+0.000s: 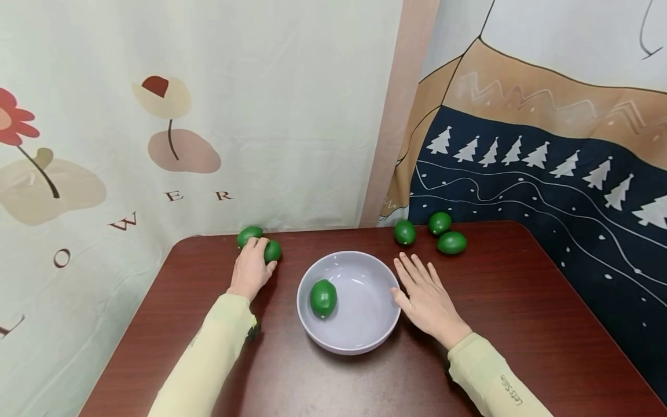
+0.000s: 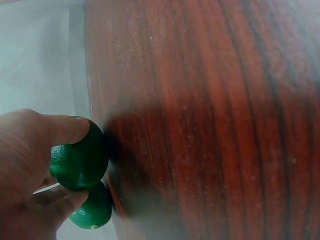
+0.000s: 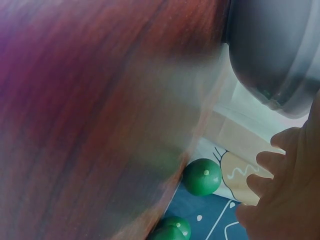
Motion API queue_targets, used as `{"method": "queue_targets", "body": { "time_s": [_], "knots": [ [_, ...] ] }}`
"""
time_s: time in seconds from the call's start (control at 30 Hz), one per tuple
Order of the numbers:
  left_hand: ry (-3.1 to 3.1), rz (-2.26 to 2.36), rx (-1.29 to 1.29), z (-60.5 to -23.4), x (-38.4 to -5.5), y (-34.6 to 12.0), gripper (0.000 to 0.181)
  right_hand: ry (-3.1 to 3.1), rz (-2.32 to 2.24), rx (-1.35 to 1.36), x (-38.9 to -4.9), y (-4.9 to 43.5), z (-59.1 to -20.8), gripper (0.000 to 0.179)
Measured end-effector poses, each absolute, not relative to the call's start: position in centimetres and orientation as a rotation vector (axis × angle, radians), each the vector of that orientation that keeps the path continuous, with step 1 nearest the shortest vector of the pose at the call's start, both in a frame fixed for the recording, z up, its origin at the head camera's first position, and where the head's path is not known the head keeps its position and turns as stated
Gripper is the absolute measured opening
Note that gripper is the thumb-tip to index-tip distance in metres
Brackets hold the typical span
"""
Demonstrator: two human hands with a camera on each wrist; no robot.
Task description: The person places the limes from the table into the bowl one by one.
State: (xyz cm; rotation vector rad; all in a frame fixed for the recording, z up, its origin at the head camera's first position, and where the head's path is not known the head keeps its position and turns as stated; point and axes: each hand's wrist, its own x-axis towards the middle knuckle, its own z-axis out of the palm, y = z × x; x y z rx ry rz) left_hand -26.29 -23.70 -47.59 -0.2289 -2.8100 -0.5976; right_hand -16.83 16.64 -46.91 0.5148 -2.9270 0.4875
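My left hand (image 1: 252,270) is at the back left of the table, gripping a green lime (image 1: 272,251). In the left wrist view the thumb lies over this lime (image 2: 82,160) and the fingers curl against its other side. A second lime (image 1: 249,236) sits right beside it, partly behind the fingers. A pale lilac bowl (image 1: 348,346) stands mid-table with one lime (image 1: 323,298) inside, toward its left wall. My right hand (image 1: 428,297) is stretched flat on the bowl's right, fingers straight, thumb right at the rim. It holds nothing.
Beyond the right hand, three more limes (image 1: 404,232) lie near the back edge of the reddish-brown table (image 1: 312,388). Behind the table hangs a printed cloth (image 1: 302,145), with a dark tree-patterned one (image 1: 500,185) on the right.
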Motion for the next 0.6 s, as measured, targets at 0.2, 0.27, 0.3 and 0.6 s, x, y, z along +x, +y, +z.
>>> {"method": "queue_targets", "body": {
  "time_s": [0.2,0.27,0.3,0.6],
  "knots": [
    [-2.794,-0.606,-0.199,-47.56,-26.17,-23.63,0.052,-2.909,0.487,0.518,-16.87,16.65,-47.04,0.069],
    [-2.791,-0.607,-0.192,-47.58,-26.14,-23.59,0.052,-2.889,0.487,0.523,-16.84,16.64,-47.08,0.068],
    [-2.792,-0.605,-0.190,-47.59,-26.14,-23.58,0.052,-2.877,0.490,0.526,-16.84,16.63,-47.10,0.068],
    [-2.791,-0.597,-0.190,-47.58,-26.19,-23.54,0.053,-2.877,0.562,0.522,-16.89,16.94,-47.10,0.066]
  ]
}}
